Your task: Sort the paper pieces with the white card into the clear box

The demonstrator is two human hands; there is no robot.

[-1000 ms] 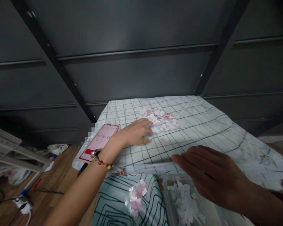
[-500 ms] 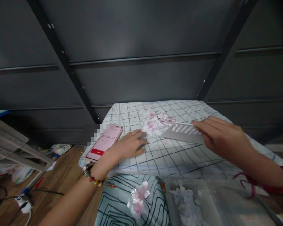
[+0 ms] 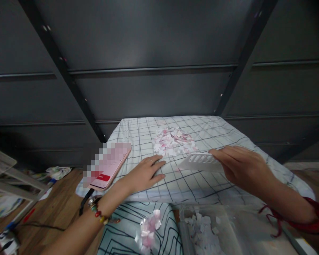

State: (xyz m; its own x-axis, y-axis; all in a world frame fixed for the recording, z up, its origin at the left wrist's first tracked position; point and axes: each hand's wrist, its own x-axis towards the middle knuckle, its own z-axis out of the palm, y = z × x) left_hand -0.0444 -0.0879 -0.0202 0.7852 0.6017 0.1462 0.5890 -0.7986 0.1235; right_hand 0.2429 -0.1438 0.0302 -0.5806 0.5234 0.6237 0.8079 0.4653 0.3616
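Note:
A flat pile of small white and pink paper scraps (image 3: 172,141) lies on the white checked cloth (image 3: 210,129). My left hand (image 3: 145,173) rests on the cloth at the pile's near left side, fingers apart and holding nothing. With my right hand (image 3: 241,168) I grip a white slotted plastic piece (image 3: 202,162) by its right end. Its lower edge is close to the cloth, just in front of the pile's right side; whether it touches the cloth I cannot tell.
A phone (image 3: 111,173) lies on the cloth to the left. Nearest me are a clear plastic box (image 3: 228,212) with paper scraps and a patterned green cloth (image 3: 117,233) bearing a shiny pink-white clump (image 3: 149,230). A dark panelled wall (image 3: 154,92) rises behind.
The view has shifted a little to the right. My right hand has drawn the slotted plastic piece back toward me, away from the pile's edge. My left hand stays on the cloth.

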